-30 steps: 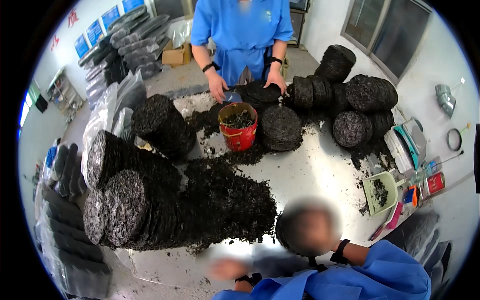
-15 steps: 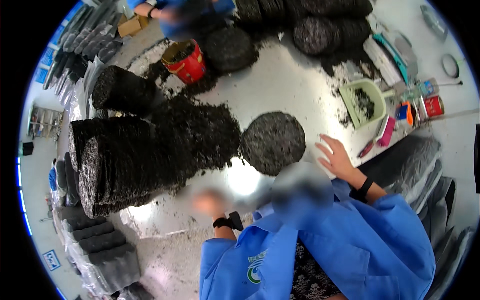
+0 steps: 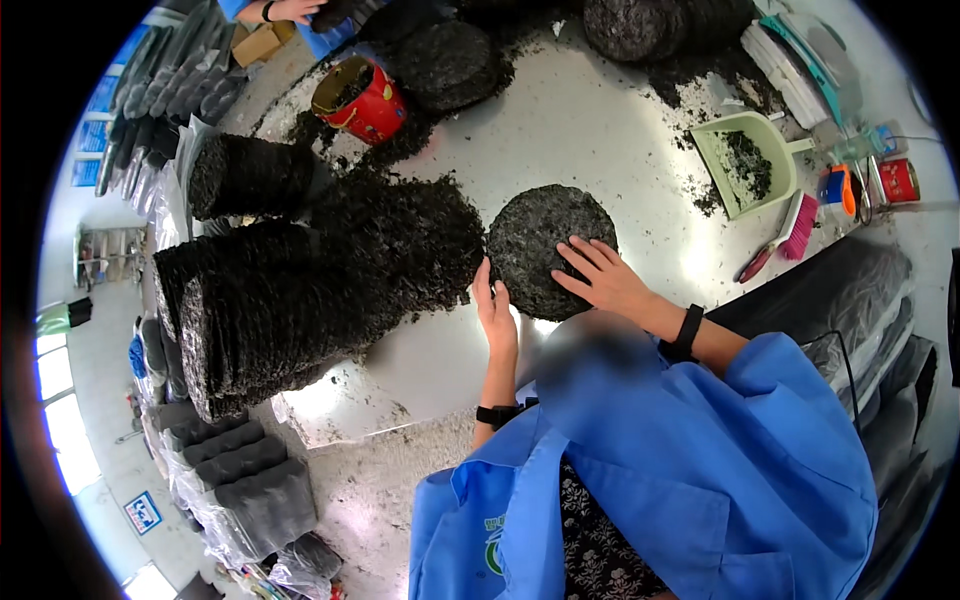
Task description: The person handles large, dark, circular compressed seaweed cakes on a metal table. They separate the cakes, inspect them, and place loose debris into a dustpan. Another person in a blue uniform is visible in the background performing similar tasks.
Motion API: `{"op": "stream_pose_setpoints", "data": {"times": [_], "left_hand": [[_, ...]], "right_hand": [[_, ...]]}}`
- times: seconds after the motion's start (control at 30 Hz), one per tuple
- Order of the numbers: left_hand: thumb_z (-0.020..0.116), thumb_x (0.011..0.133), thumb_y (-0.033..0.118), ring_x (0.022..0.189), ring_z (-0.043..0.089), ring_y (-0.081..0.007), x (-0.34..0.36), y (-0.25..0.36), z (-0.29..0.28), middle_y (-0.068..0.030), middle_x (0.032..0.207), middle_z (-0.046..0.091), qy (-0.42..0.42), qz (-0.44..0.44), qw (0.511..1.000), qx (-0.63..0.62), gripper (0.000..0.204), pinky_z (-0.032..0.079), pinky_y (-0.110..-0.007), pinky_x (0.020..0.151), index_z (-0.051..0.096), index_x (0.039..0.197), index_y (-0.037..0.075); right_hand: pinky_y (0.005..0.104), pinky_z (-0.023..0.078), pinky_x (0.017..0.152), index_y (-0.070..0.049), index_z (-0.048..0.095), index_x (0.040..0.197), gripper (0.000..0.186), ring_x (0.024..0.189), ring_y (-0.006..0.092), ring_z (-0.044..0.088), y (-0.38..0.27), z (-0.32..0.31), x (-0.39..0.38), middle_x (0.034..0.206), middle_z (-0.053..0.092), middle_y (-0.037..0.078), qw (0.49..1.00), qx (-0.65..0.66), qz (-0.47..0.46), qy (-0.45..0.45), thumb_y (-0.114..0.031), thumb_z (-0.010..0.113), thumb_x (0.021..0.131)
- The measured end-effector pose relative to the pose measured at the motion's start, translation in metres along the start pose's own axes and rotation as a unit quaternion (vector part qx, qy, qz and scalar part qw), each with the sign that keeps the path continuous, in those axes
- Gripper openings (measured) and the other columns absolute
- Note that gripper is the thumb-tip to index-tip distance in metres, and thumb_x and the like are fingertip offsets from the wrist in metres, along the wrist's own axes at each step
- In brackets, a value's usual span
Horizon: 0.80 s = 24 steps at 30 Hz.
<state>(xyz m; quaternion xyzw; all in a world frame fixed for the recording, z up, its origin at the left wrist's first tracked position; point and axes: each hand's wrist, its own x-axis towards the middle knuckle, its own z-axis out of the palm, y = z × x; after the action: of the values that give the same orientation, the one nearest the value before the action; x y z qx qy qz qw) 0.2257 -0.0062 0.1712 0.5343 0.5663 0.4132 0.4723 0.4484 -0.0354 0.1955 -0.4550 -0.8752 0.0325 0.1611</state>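
A round, dark, flaky disc lies flat on the pale tabletop. My right hand rests on its top right with fingers spread. My left hand is at the disc's lower left edge, fingers extended and touching it or very close. Left of the disc is a loose heap of black flakes, beside large leaning stacks of similar dark sheets. A blurred patch hides part of the area below the disc.
A red bucket, more dark stacks and a co-worker's hand are at the back. Right are a dustpan, a pink brush and an orange-rimmed container. Wrapped bundles stand beyond the table's left edge.
My left hand has moved up to the disc's edge. My right hand has moved left onto its top. The view has tilted down, shifting the co-worker toward the top edge.
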Motion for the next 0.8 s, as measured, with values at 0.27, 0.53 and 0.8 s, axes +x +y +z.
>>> {"op": "stream_pose_setpoints", "data": {"times": [0.27,0.53,0.8], "left_hand": [[0.042,0.094,0.010,0.127,0.036,-0.0242,-0.012,-0.001,0.001,-0.0122,0.135,0.041,0.004,0.001,1.000,-0.015,0.039,0.025,-0.033,0.107,0.045,0.133,0.004],[0.051,0.089,0.004,0.122,0.041,-0.0217,-0.021,-0.001,0.009,-0.0094,0.133,0.041,-0.038,0.033,0.999,0.010,0.050,0.031,-0.033,0.104,0.039,0.137,0.008],[0.056,0.083,0.003,0.118,0.042,-0.0258,-0.023,0.012,0.011,-0.0143,0.127,0.037,-0.057,0.013,0.998,-0.009,0.055,0.050,-0.034,0.086,0.038,0.135,0.008]], "right_hand": [[0.0480,0.031,0.104,-0.008,0.054,0.119,0.059,0.126,0.0356,0.039,0.024,-0.009,-0.006,0.128,0.048,0.016,0.995,0.093,-0.016,-0.040,-0.045,0.068,0.074],[0.0632,0.026,0.098,-0.009,0.051,0.123,0.075,0.128,0.0477,0.027,-0.020,-0.026,-0.002,0.138,0.034,0.023,0.994,0.029,0.098,-0.036,-0.062,0.060,0.071],[0.0557,0.035,0.097,-0.005,0.051,0.117,0.057,0.123,0.0482,0.035,-0.018,-0.024,-0.002,0.132,0.039,0.026,0.997,0.007,0.074,-0.029,-0.043,0.065,0.076]]}}
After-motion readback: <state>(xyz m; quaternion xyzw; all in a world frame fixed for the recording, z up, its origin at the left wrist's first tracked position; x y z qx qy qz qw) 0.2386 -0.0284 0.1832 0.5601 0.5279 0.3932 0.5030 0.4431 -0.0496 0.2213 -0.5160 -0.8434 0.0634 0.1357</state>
